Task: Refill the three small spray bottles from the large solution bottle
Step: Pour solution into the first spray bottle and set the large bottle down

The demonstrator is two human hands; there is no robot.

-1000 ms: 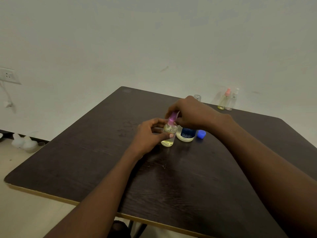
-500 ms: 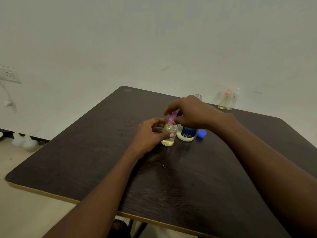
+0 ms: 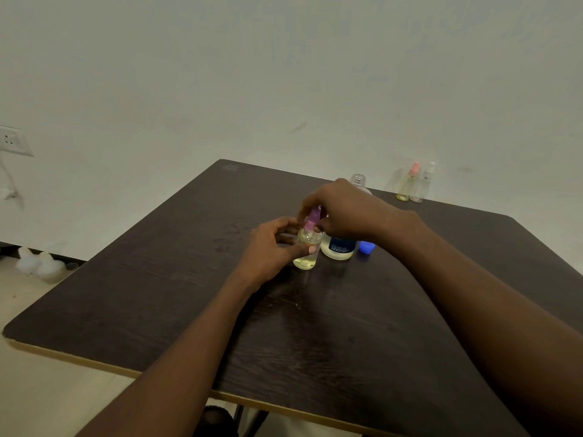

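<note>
A small clear spray bottle [image 3: 305,259] with yellowish liquid stands mid-table. My left hand [image 3: 273,246] grips its body. My right hand [image 3: 342,209] pinches its purple spray top [image 3: 311,217] from above. Just right of it stands the large solution bottle [image 3: 339,247] with a dark blue label; its open neck [image 3: 359,180] shows behind my right hand. Its blue cap [image 3: 366,247] lies on the table beside it. Two more small spray bottles stand at the far right edge: a pink-topped one [image 3: 407,183] and a white-topped one [image 3: 423,184].
The dark wooden table [image 3: 176,279] has its near edge toward me and its far edge close to a pale wall. White containers [image 3: 38,263] sit on the floor at the left. A wall socket [image 3: 9,140] is at the far left.
My right hand's fingers have shifted slightly on the purple spray top, and the bottle stays in place. The view has barely moved.
</note>
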